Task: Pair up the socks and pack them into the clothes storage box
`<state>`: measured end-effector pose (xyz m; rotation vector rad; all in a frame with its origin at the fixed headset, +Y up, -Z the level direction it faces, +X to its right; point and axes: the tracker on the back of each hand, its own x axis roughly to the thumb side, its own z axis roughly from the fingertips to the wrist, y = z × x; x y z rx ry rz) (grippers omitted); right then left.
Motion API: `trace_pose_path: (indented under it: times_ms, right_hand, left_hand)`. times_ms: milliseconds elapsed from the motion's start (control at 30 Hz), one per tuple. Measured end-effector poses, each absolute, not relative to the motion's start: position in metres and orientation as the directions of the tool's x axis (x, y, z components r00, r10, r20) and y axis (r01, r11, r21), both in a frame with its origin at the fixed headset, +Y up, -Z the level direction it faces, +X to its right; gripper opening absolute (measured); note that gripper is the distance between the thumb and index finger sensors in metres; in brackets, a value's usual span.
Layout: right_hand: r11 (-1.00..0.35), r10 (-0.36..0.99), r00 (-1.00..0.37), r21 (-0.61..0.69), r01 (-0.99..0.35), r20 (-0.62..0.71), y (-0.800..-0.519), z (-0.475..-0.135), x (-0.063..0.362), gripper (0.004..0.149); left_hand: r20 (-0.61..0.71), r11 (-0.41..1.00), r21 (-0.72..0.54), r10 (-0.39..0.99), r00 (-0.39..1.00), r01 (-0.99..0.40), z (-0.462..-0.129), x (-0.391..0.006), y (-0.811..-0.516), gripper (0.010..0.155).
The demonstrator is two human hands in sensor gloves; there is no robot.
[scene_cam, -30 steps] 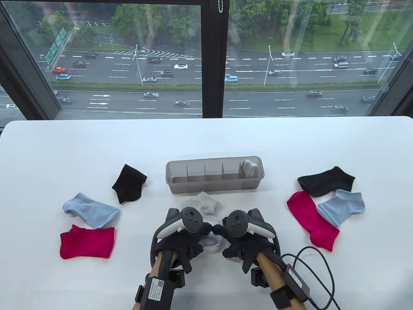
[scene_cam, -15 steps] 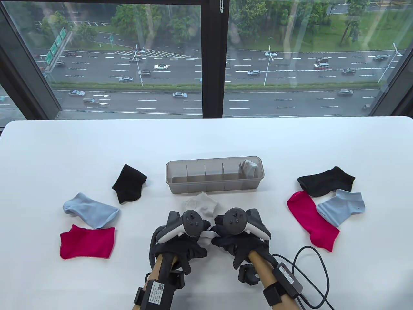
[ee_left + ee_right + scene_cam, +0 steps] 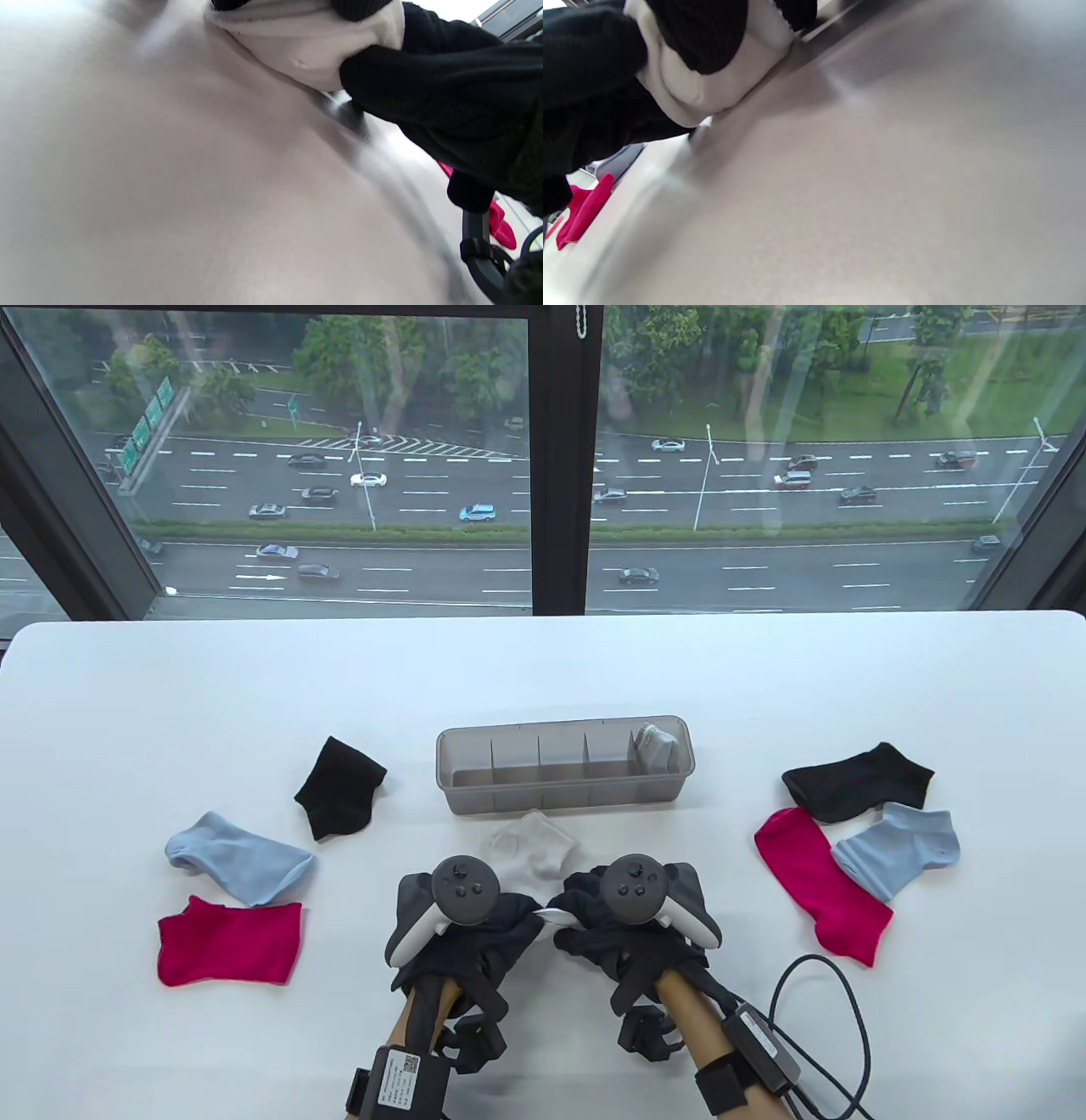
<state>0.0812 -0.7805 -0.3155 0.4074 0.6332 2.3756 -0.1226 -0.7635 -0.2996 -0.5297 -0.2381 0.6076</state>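
A white sock (image 3: 528, 848) lies just in front of the grey divided storage box (image 3: 475, 797). Its near end is bunched up between my two hands. My left hand (image 3: 509, 920) and right hand (image 3: 581, 920) both grip that bunched end, knuckles almost touching. In the left wrist view the white sock (image 3: 309, 46) is squeezed between black gloved fingers (image 3: 424, 84). The right wrist view shows the white sock (image 3: 712, 84) wrapped by gloved fingers (image 3: 700, 29). A rolled white pair (image 3: 657, 742) sits in the box's rightmost compartment.
On the left lie a black sock (image 3: 339, 786), a light blue sock (image 3: 237, 857) and a magenta sock (image 3: 229, 940). On the right a black sock (image 3: 857, 780), a light blue sock (image 3: 899, 848) and a magenta sock (image 3: 819, 882) overlap. A cable (image 3: 836, 984) loops by my right wrist.
Both hands have drawn together and turned inward, gathering the near end of the white sock, so less of it shows below them. The other socks and the box have not moved.
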Motion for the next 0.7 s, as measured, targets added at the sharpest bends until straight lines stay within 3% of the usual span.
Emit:
trace_pose_path:
  times_ms: [67,167,433,533,667,700]
  right_hand:
    - [-0.659,0.656,-0.742,0.583,-0.475,0.137,-0.78,-0.316,0.084,0.041]
    - [-0.661,0.651,-0.746,0.589,-0.465,0.142,-0.78,-0.316,0.084,0.04]
    - [-0.654,0.631,-0.764,0.622,-0.431,0.134,-0.778,-0.318,0.089,0.04]
    - [-0.623,0.675,-0.731,0.606,-0.495,0.097,-0.78,-0.317,0.09,0.049]
    - [-0.581,0.692,-0.717,0.651,-0.488,0.08,-0.782,-0.317,0.089,0.04]
    - [-0.573,0.695,-0.715,0.662,-0.483,0.079,-0.782,-0.316,0.088,0.04]
  left_hand:
    - [0.093,0.734,-0.567,0.507,0.857,-0.373,-0.298,-0.118,-0.765,0.064]
    - [0.135,0.863,-0.434,0.347,0.928,-0.259,-0.303,-0.114,-0.76,0.05]
    - [0.073,0.703,-0.552,0.577,0.814,-0.449,-0.301,-0.131,-0.763,0.042]
    - [0.078,0.683,-0.57,0.599,0.797,-0.457,-0.301,-0.131,-0.764,0.043]
    - [0.073,0.68,-0.568,0.602,0.795,-0.463,-0.299,-0.13,-0.764,0.044]
    - [0.075,0.683,-0.562,0.603,0.794,-0.466,-0.298,-0.129,-0.764,0.051]
